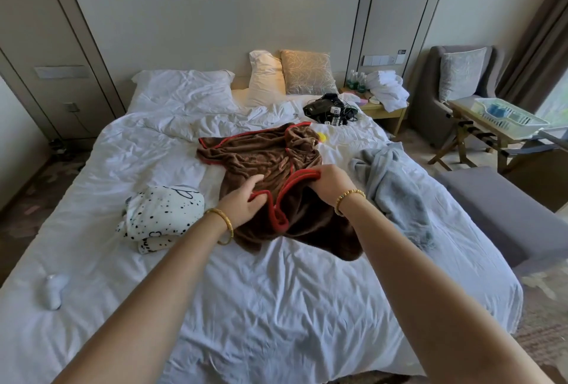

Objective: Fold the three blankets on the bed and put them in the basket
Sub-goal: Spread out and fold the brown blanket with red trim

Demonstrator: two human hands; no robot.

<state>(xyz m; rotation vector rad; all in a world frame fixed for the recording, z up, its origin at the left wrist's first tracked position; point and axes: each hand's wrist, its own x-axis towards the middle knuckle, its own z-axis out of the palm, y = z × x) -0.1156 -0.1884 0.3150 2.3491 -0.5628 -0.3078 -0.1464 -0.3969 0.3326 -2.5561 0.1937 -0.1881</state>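
Observation:
A brown blanket with red trim (264, 162) lies crumpled in the middle of the white bed (276, 307). My left hand (242, 199) pinches its red edge near the front. My right hand (329, 179) grips the red trim a little to the right. A white blanket with black spots (159, 217) sits bunched at the left of the brown one. A light grey-blue blanket (393, 187) lies loose at the right edge of the bed. A white plastic basket (507, 115) stands on a folding stand at the far right.
Pillows (267, 79) and black electronics with cables (330, 110) lie at the head of the bed. A small white object (53, 290) rests near the bed's left edge. A grey bench (504, 214) stands beside the bed on the right, an armchair (455, 88) behind it.

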